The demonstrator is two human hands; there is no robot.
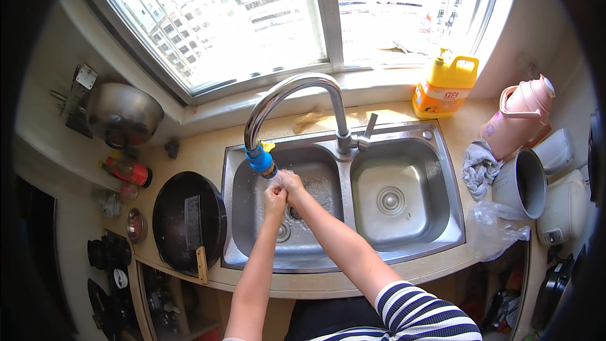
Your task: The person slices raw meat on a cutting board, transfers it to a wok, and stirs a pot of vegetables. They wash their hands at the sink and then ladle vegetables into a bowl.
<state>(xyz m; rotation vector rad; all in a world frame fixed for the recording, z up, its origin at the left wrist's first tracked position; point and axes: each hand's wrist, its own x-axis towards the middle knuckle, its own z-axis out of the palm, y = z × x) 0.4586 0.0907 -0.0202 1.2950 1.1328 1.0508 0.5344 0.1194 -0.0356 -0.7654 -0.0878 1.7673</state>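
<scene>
My left hand (275, 200) and my right hand (292, 184) meet under running water, fingers curled inward and touching. Whether anything small lies between them is hidden. Just above them hangs the blue nozzle (260, 160) on the end of a curved chrome faucet (293, 81). Both hands are over the left basin (326, 161) of a steel double sink, where water splashes on the bottom. A round drain part shows beneath my left wrist. The right basin (378, 227) has a round strainer in its floor.
A black wok (173, 232) with a cleaver (192, 222) across it stands left of the sink. To the right are a grey cloth (479, 168), a plastic bag (497, 232), a grey pot (513, 189) and a pink thermos (509, 125). A yellow detergent jug (445, 87) stands by the window.
</scene>
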